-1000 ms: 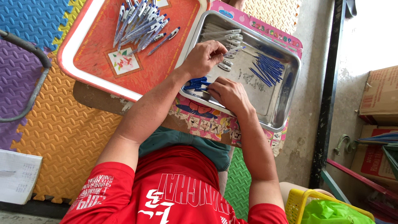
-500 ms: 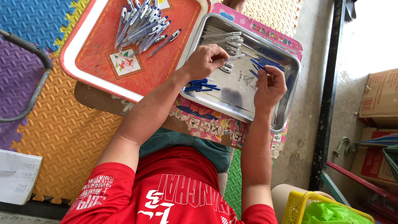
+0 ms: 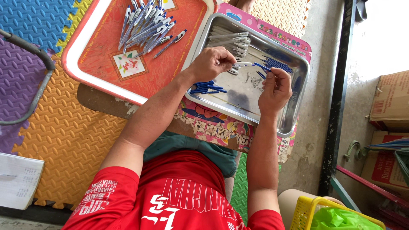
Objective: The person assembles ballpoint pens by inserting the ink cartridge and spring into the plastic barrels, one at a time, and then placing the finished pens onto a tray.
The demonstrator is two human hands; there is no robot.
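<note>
My left hand (image 3: 211,63) is over a steel tray (image 3: 294,113) and pinches a white pen barrel (image 3: 238,65) that points right. My right hand (image 3: 276,87) holds a thin blue pen piece (image 3: 260,66) between finger and thumb, its tip at the barrel's open end. In the tray lie a row of white barrels (image 3: 232,40), a heap of thin blue pieces (image 3: 279,64) at the far right, and a small heap of blue parts (image 3: 205,87) under my left wrist.
An orange tray (image 3: 102,72) to the left carries several assembled blue-and-white pens (image 3: 147,25). The steel tray rests on a colourful patterned board (image 3: 213,125) over my lap. Foam floor tiles (image 3: 64,140), a metal frame (image 3: 336,106), cardboard boxes (image 3: 390,100) and a yellow basket (image 3: 324,213) surround me.
My right hand left the near side of the steel tray, reached the blue heap at the right, and now brings a blue piece to the barrel in my left hand.
</note>
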